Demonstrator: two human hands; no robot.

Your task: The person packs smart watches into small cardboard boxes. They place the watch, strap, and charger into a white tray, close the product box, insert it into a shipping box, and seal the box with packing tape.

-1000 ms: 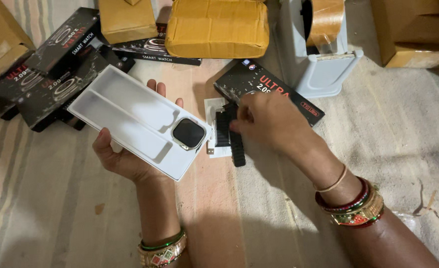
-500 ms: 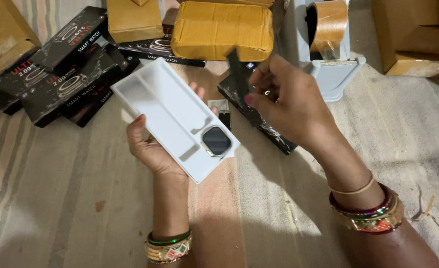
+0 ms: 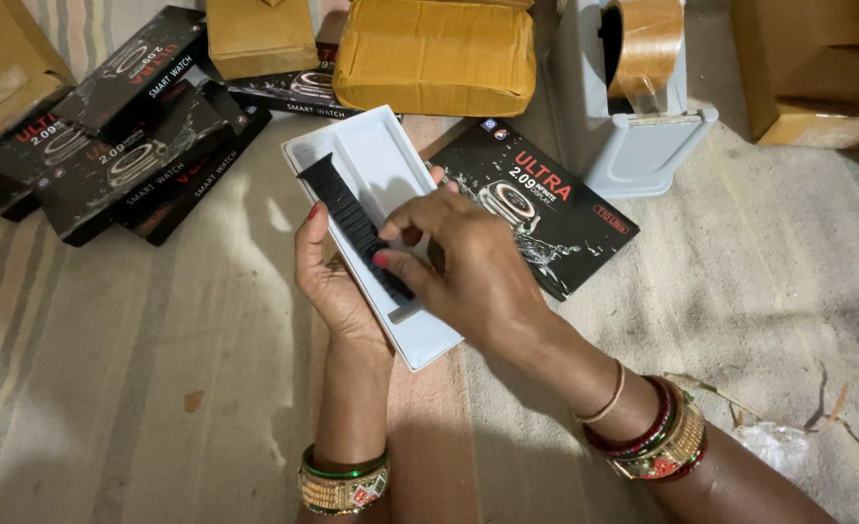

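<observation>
Diagonally, black strap (image 3: 352, 221) lies upper-left to lower-right in white tray (image 3: 390, 160).

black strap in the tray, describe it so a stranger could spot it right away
Find the white tray the left hand holds up at centre. In its long slot lies the black watch strap, pinched by the right hand. It is the only ribbed black strip; the other black things are flat boxes.

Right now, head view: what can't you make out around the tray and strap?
- Lower end of the strap: hidden under the right hand.
- Near slots of the tray: covered by that hand, so their contents cannot be told.
- Left hand: its fingers are behind the tray.
- Tape dispenser: top cut off by the frame edge.
- Parcel: far edge cut off too.
</observation>
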